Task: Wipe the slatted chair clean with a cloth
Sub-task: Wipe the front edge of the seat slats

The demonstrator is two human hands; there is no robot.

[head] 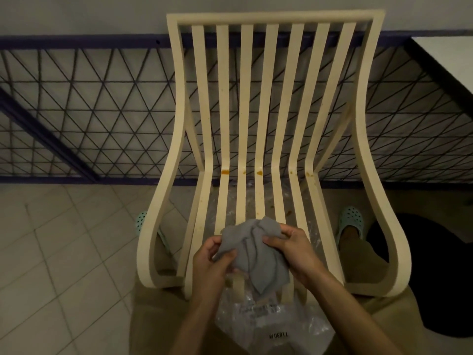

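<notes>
Cloth [256,254], grey and bunched, is caught in curled fingers [275,241] on both sides. The left hand [212,265] pinches its near-left edge and the right hand [294,252] grips its right side. It hangs just over the front of the seat of the cream slatted chair [246,98]. Orange stains [225,171] mark the slats where seat bends into back. A clear plastic bag [271,326] shows beneath the slats and in front of the seat. A dark mesh railing [102,111] stands behind the chair.

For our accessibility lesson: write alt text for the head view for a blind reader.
A left hand and right hand hold a grey cloth above the seat of a cream slatted chair; orange stains mark its slats at the bend.
</notes>
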